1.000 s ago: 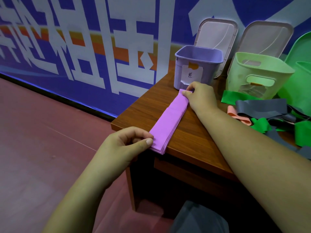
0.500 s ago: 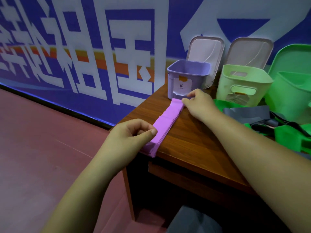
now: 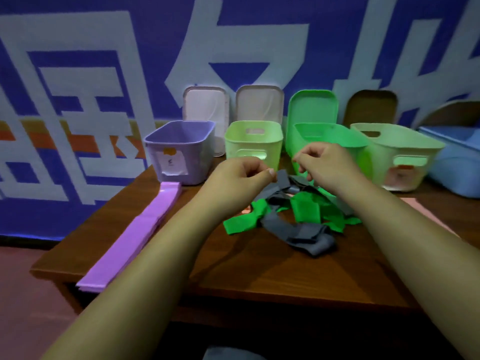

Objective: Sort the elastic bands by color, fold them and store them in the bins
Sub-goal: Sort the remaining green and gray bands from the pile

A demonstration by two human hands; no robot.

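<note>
Grey-and-green tangle [image 3: 304, 211] lies just below both hands: the left hand [image 3: 241, 178] pinches the grey band [image 3: 283, 181] by its upper end, the right hand [image 3: 324, 162] curls alongside, hold unclear, purple band [image 3: 135, 235] well left.

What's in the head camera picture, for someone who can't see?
The left hand pinches a grey band from a pile of green and grey bands on a table, the right hand curled beside it. A long purple band lies left; open bins stand behind.

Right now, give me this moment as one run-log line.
phase: sorting | left hand: pinches grey band end | right hand: curled over pile, grip unclear | purple band: flat on table, not binned
</note>
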